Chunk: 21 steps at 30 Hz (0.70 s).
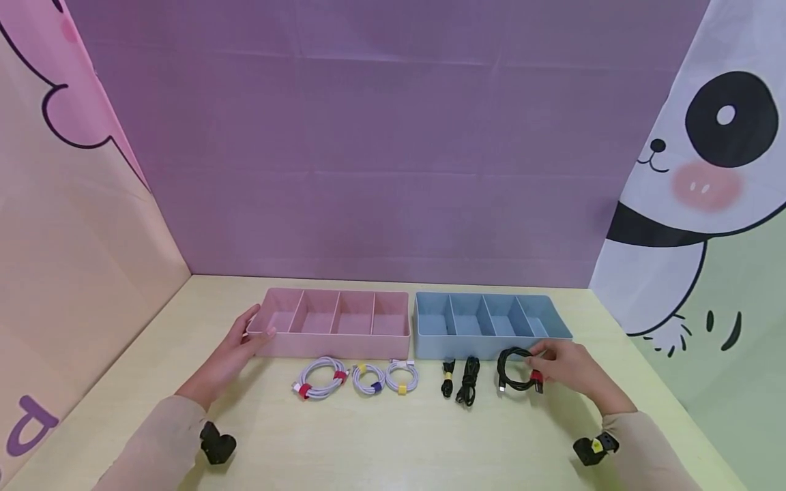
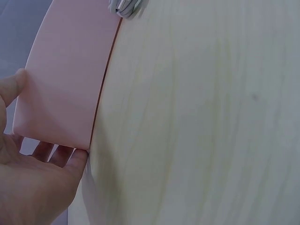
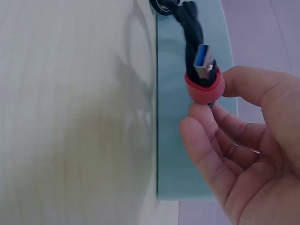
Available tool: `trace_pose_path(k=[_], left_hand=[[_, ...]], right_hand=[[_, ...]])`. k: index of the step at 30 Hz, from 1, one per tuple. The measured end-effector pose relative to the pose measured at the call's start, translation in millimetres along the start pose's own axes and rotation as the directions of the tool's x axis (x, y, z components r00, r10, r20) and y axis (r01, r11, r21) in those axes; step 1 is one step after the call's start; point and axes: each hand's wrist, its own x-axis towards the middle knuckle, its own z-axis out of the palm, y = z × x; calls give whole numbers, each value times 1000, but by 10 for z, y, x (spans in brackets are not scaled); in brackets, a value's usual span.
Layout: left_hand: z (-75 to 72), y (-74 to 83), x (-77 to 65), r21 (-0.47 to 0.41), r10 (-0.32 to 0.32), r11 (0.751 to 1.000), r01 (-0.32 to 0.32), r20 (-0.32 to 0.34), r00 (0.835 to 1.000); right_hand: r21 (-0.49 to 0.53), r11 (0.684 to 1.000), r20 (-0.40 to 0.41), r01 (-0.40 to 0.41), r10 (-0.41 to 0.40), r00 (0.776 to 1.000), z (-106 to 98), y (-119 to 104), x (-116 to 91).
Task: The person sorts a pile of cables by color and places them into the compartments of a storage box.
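Note:
At the left end of the pink compartment box (image 1: 331, 346), my left hand (image 1: 236, 344) grips the corner. Its thumb (image 2: 13, 86) lies at the front rim and the fingers bend against the end wall. My right hand (image 1: 568, 368) pinches a coiled black USB cable (image 1: 512, 383) by its red strap (image 3: 205, 91). In the right wrist view the blue-tongued USB plug (image 3: 202, 61) stands out above the strap. The coil is in front of the blue compartment box (image 1: 485, 349), near its right end. Both boxes have several compartments in a row.
Two smaller black cable bundles, one (image 1: 447, 379) with a yellow tie and another (image 1: 469, 382), lie left of the held cable. Three coiled white cables lie before the pink box: a large one (image 1: 321, 391), a middle one (image 1: 368, 389) and a right one (image 1: 402, 385). A purple backdrop (image 1: 393, 150) stands behind.

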Motion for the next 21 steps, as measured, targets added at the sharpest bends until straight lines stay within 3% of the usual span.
trace_pose_path(k=[9, 16, 21], left_hand=[[-4, -18, 19, -17, 18, 1000, -18, -4, 1000], [-2, -35, 37, -16, -4, 1000, 4, -1, 1000], [-4, -41, 32, -28, 24, 999, -24, 2, 1000]], right_hand=[[16, 1000, -5, -4, 4, 1000, -30, -18, -5], [43, 999, -23, -8, 9, 1000, -80, -51, -14], [40, 999, -38, -10, 12, 999, -112, -94, -20]])
